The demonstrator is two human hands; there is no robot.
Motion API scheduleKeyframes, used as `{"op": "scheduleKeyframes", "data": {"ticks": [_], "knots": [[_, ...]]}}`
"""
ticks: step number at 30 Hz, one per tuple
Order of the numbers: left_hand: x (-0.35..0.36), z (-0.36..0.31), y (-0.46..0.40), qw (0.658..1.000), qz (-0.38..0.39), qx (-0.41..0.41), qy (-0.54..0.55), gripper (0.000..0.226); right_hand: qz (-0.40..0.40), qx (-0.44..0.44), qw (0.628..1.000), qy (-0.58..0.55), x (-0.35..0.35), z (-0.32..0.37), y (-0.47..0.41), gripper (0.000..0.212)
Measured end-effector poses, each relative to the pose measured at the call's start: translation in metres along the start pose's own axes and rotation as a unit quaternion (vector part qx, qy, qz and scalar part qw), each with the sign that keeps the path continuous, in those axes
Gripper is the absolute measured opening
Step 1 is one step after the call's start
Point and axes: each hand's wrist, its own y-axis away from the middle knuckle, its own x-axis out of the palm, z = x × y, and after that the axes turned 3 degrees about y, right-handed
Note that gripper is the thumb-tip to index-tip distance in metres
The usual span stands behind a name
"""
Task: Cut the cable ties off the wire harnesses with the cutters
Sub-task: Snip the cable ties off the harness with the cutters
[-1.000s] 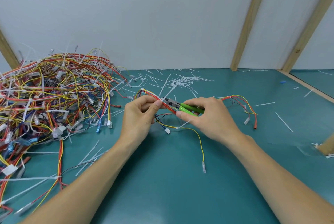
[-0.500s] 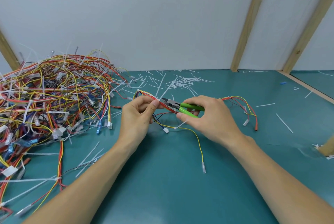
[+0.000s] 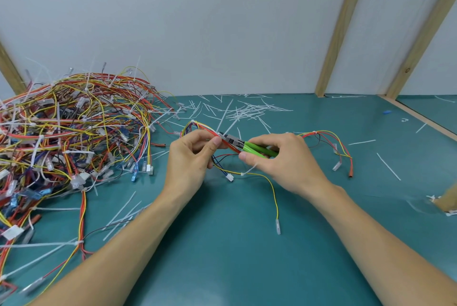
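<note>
A wire harness (image 3: 321,136) of red, yellow and black wires lies across the middle of the teal table. My left hand (image 3: 190,159) pinches its red and yellow bundle between thumb and fingers. My right hand (image 3: 282,159) grips the green-handled cutters (image 3: 249,148), whose grey jaws sit against the bundle right beside my left thumb. A white cable tie (image 3: 248,171) still sits on the yellow wire below my right hand. A yellow wire hangs down to a clear terminal (image 3: 278,226).
A big heap of tied harnesses (image 3: 71,137) fills the left of the table (image 3: 222,268). Cut white tie pieces (image 3: 247,111) lie scattered behind my hands and near my left forearm. Wooden posts (image 3: 338,31) stand against the white back wall at right.
Both hands have lifted slightly and shifted a little away from me with the harness. The cutter jaws stay at the bundle by my left thumb.
</note>
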Motion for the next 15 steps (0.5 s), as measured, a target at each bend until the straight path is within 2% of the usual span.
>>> {"op": "scheduleKeyframes", "data": {"ticks": [15], "knots": [[0.0024,-0.0011,0.0045,1.0,0.005,0.001,-0.013,0.011,0.034,0.012,0.999,-0.002,-0.0042,0.0044,0.0018,0.016]]}}
